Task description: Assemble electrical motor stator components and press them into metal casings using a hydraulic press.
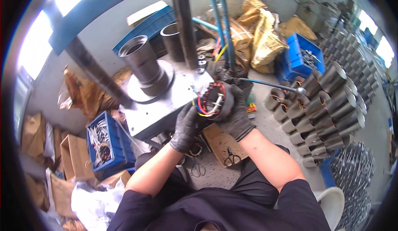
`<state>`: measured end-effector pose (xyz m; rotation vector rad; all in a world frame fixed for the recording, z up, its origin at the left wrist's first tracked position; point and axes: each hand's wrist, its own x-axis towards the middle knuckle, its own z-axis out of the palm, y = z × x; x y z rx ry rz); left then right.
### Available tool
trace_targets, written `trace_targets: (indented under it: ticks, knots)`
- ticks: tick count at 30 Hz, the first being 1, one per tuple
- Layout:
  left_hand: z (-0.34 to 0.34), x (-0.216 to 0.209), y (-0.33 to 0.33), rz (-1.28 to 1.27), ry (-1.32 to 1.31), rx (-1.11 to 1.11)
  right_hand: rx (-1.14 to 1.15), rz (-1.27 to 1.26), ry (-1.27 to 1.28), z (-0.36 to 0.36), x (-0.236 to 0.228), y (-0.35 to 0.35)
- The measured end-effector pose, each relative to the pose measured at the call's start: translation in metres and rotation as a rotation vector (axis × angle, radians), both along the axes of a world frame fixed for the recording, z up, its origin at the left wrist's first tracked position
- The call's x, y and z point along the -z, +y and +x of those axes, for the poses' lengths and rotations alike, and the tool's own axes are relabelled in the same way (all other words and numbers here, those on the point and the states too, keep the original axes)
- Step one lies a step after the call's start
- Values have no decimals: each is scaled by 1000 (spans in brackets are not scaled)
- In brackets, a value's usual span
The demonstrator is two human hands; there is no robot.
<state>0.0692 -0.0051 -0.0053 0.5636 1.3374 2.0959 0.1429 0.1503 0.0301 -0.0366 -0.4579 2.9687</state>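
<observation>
Head view — stator (216, 100) tilted, wired end (213, 98) up-left

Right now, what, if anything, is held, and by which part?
A wired ring, in the right grip, by its outer wall; the left grip may hold it too.

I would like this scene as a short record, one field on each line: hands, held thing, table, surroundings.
Left hand: at coloured wires; exact contact unclear
Right hand: around the ring's side
Held thing: metal ring with wire coils inside
Metal table: carries steel cylinder, upright
Below hands: scissors on brown board
Far left: blue bin with metal parts
Right: many metal tubes
</observation>
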Motion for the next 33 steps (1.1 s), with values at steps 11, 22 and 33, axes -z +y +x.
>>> trace_targets:
  ticks: [11,22,33]
  knots:
    - [-14,-5,-13,-279,670,-229,22,-26,-114,-8,20,0]
    - [-5,6,-3,17,70,-303,-16,172,13,-11,30,-3]
    - [-5,6,-16,-226,-34,-148,132,395,19,-12,31,-4]
